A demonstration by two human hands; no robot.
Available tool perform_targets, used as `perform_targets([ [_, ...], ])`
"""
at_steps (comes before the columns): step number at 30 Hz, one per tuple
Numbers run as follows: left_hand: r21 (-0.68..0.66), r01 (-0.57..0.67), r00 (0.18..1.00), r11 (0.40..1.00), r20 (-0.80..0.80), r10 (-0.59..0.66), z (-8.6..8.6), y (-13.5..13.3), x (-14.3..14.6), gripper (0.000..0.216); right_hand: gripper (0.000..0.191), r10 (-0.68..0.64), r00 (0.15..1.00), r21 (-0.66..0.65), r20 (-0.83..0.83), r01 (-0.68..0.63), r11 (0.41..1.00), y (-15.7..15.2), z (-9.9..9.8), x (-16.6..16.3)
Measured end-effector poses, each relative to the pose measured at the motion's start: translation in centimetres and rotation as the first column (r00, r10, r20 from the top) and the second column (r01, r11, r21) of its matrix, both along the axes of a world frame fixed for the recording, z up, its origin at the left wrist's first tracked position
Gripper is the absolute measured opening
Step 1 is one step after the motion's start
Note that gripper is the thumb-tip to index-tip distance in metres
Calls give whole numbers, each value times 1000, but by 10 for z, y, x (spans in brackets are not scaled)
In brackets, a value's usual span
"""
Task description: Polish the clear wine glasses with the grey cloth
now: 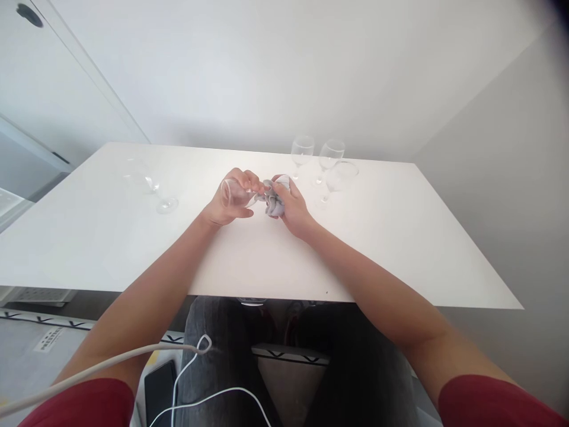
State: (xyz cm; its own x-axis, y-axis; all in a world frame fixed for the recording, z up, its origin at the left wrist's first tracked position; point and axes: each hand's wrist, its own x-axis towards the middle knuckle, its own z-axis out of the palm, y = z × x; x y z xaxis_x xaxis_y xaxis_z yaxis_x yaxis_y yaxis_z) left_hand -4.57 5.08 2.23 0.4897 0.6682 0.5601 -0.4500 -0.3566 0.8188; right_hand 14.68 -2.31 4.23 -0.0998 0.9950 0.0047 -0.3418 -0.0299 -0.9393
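My left hand (pixel 233 198) is wrapped round the bowl of a clear wine glass (pixel 230 193), which lies sideways with its rim toward the left. My right hand (pixel 291 204) grips a crumpled grey-white cloth (pixel 274 198) bunched around the stem end of that glass. The cloth hides the foot of the glass. Both hands are close together above the middle of the white table (pixel 249 255).
Behind and right of my hands stand several wine glasses (pixel 331 154). Another stemmed glass (pixel 166 204) stands on the left. A wall (pixel 275 71) borders the table's far side. A white cable (pixel 208 400) and a dark phone (pixel 160 391) are below the near edge.
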Motion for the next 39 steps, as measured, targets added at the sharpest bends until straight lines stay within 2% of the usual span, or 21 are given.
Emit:
perform_targets([
  [3, -50, -47, 998, 998, 43, 49, -3, 0, -3, 66, 28, -111, 993, 219, 50, 97, 971, -6, 0, -4],
  [5, -78, -30, 999, 997, 30, 33, -4, 0, -4, 67, 25, -111, 993, 222, 47, 98, 970, -6, 1, -5],
  [6, -79, -5, 1000, 997, 15, 6, -4, 0, -5, 67, 23, -87, 995, 155, 37, 80, 985, -5, 2, -4],
  [8, -58, 66, 998, 996, -20, -68, -4, 1, -4, 65, 21, 20, 999, -84, 25, -18, 996, -2, 3, -3],
  [10, -31, 137, 988, 990, -66, -138, -5, 3, -4, 64, 22, 107, 992, -279, 67, -84, 957, 1, 4, -1],
  [11, -27, 156, 984, 987, -85, -158, -5, 4, -4, 64, 22, 105, 988, -300, 113, -66, 952, 1, 4, -1],
  [12, -31, 161, 982, 987, -94, -163, -6, 5, -4, 63, 22, 64, 986, -262, 157, -21, 965, 1, 3, -1],
  [15, -62, 90, 995, 994, -32, -93, -8, 7, -8, 64, 16, -118, 982, 39, 150, 114, 993, -5, 4, -3],
  [18, -94, -8, 998, 996, 63, 14, -12, 8, -13, 65, 24, -79, 994, 266, 77, 56, 962, -12, 5, -6],
  [20, -85, -20, 996, 996, 90, 28, -14, 9, -15, 67, 25, -32, 997, 287, 71, 11, 958, -13, 6, -6],
  [22, -55, 7, 996, 998, 88, -2, -16, 11, -15, 68, 27, -4, 999, 164, 45, -3, 987, -11, 8, -5],
  [24, -30, 53, 997, 998, 54, -51, -17, 13, -14, 69, 32, 74, 997, -82, 12, -73, 994, -7, 9, -3],
  [26, -9, 117, 993, 993, 6, -117, -15, 14, -12, 69, 41, 195, 981, -314, -8, -187, 931, -3, 11, -2],
  [27, 1, 147, 989, 989, -11, -147, -14, 14, -12, 69, 44, 231, 973, -375, -4, -215, 902, -2, 11, -1],
  [28, 13, 169, 986, 986, -20, -168, -13, 14, -11, 68, 44, 230, 973, -383, 15, -207, 900, -2, 10, -1],
  [29, 25, 175, 985, 984, -17, -174, -13, 14, -11, 67, 42, 188, 981, -337, 49, -161, 928, -2, 10, -2],
  [31, 33, 133, 991, 991, 3, -133, -12, 14, -13, 67, 32, 37, 992, -109, 123, -23, 994, -5, 8, -2],
  [33, 25, 48, 999, 999, 15, -48, -14, 15, -15, 68, 26, -58, 980, 152, 193, 29, 988, -8, 5, -3],
  [35, 21, -34, 999, 999, 21, 34, -16, 16, -18, 70, 24, -104, 952, 312, 287, 10, 950, -10, 3, -3],
  [37, 21, -84, 996, 996, 13, 83, -18, 17, -20, 72, 21, -119, 933, 366, 339, -14, 930, -10, 3, -2],
  [39, 2, -118, 993, 993, -7, 118, -19, 17, -19, 75, 21, -66, 957, 315, 283, -28, 949, -8, 3, -3],
])
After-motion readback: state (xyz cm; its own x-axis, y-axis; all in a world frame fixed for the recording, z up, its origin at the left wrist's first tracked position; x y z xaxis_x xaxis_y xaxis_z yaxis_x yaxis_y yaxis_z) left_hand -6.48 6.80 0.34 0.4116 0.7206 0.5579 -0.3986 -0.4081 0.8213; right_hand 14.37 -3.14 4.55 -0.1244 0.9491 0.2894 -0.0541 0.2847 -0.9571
